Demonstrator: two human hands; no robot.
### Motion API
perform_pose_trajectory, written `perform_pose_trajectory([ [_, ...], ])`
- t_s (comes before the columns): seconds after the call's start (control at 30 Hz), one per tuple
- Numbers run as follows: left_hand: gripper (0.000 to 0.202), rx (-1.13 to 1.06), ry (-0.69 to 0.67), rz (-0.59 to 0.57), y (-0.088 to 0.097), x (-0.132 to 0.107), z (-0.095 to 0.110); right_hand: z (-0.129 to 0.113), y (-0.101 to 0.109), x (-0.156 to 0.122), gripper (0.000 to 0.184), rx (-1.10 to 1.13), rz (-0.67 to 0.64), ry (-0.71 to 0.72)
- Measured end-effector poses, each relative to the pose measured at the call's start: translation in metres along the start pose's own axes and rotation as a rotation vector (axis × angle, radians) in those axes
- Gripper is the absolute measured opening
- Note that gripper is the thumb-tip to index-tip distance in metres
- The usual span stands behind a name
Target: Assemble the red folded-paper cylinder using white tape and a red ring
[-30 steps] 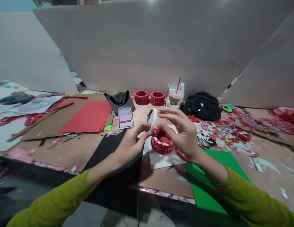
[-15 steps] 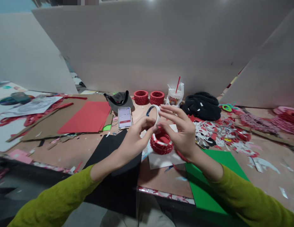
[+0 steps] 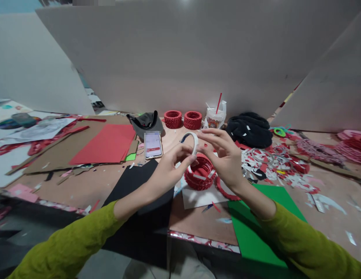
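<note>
My left hand (image 3: 165,170) pinches a white tape roll (image 3: 193,140) and holds it up above the table. My right hand (image 3: 223,157) touches the roll's right side with thumb and forefinger, its other fingers spread. Just below and behind the hands sits a red woven paper basket (image 3: 199,175) on a white sheet (image 3: 197,197). A red ring (image 3: 225,190) lies beside it on the right.
A phone (image 3: 152,144), a grey cap (image 3: 145,122), two finished red baskets (image 3: 182,119) and a bagged drink cup (image 3: 215,118) stand behind. Black paper (image 3: 133,186) lies left, green paper (image 3: 256,224) right, red paper (image 3: 106,145) far left. Paper scraps (image 3: 273,164) cover the right side.
Both hands have moved slightly right and up with the tape roll. The roll has turned so more of its ring faces me, and my right fingers have closed onto it.
</note>
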State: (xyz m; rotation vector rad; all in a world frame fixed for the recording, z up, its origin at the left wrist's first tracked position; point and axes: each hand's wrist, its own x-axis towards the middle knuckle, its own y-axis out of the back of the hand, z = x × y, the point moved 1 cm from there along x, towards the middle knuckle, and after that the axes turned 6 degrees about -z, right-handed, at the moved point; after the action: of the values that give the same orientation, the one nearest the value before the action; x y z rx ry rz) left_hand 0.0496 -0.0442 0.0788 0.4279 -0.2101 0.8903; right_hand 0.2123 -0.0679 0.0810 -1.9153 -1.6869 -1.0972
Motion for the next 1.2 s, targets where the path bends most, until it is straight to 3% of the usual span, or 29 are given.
perform_pose_trajectory([
  [0.07, 0.014, 0.043, 0.002, -0.020, 0.002, 0.001, 0.000, 0.002, 0.004, 0.002, 0.014, -0.049, -0.013, -0.002],
  [0.2, 0.023, 0.202, 0.021, -0.086, 0.006, 0.004, 0.003, 0.007, 0.011, 0.006, 0.008, -0.049, 0.061, -0.067],
  [0.4, 0.022, 0.320, 0.093, 0.015, 0.011, 0.010, -0.003, 0.013, 0.015, 0.008, 0.006, -0.049, 0.027, -0.099],
  [0.67, 0.021, 0.187, 0.069, 0.064, 0.019, 0.014, -0.015, 0.012, 0.013, 0.008, 0.003, -0.095, -0.026, -0.117],
  [0.87, 0.020, 0.097, 0.068, 0.085, 0.017, 0.019, -0.021, 0.007, -0.001, -0.005, 0.013, -0.144, 0.045, 0.029],
  [0.93, 0.021, 0.086, 0.090, 0.101, 0.025, 0.020, -0.029, 0.004, 0.001, -0.008, 0.015, -0.138, 0.060, 0.071],
  [1.0, 0.023, 0.071, 0.123, 0.204, 0.042, 0.019, -0.042, 0.003, 0.009, -0.008, 0.013, -0.125, 0.117, 0.088],
  [1.07, 0.026, 0.015, 0.152, 0.370, 0.062, 0.017, -0.057, 0.010, 0.020, -0.005, 0.006, -0.091, 0.179, 0.015],
  [1.1, 0.028, 0.004, 0.154, 0.394, 0.069, 0.015, -0.064, 0.016, 0.024, -0.003, 0.002, -0.054, 0.183, -0.074],
  [1.2, 0.026, -0.090, 0.226, 0.333, 0.073, 0.012, -0.078, 0.046, 0.026, 0.001, 0.019, 0.139, 0.012, -0.534],
])
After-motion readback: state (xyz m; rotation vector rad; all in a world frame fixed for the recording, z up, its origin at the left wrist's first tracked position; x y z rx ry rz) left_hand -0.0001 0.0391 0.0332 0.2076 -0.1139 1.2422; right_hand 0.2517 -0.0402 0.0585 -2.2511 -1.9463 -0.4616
